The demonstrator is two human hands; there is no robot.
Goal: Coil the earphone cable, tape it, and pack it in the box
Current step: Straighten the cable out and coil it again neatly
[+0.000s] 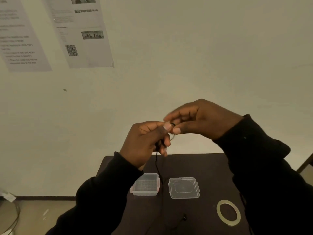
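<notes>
The left hand (pixel 145 141) is closed around the earphone cable (pixel 158 168), and the right hand (pixel 194 119) pinches a small black loop of it between thumb and fingertips, both raised above the counter (pixel 208 167). Coiling seems only begun: most of the cable hangs down loose to the counter. The tape roll (pixel 228 212) lies untouched near the right sleeve, so taping and packing are left. Farther back, the clear box (pixel 145 184) stands open and looks empty, its lid (pixel 184 187) just beside it.
</notes>
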